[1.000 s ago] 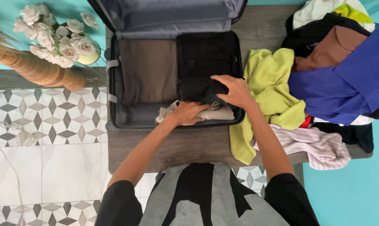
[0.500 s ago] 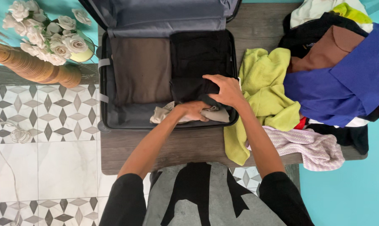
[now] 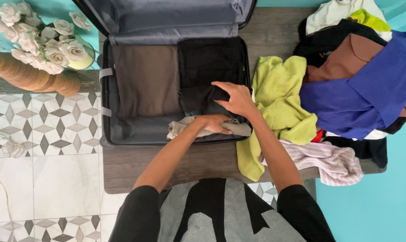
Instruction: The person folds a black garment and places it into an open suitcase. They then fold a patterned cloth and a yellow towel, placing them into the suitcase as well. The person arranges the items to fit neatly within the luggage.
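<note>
Head view, left to right: open suitcase [image 3: 105, 107] on the wooden table [image 3: 167, 166] holds a folded brown garment [image 3: 147, 80]; left hand [image 3: 214, 123] presses a beige garment [image 3: 178, 127] at its near edge; right hand [image 3: 234, 98] grips folded black clothes [image 3: 209, 62]. Heaped clothes [image 3: 346, 80] remain unpacked.

Wooden table in a turquoise room with tiled floor.
The grey-brown plank table [image 3: 198, 168] stands over a floor [image 3: 46, 179] of white marble-look tiles, banded with grey-and-white diamond star patterns. Turquoise surfaces [image 3: 369, 206] show at the right and upper left. A ribbed wooden vase [image 3: 30, 76] and white roses [image 3: 37, 36] sit at the left. A white cord [image 3: 8, 150] lies coiled on the tiles. Light is even and soft.
</note>
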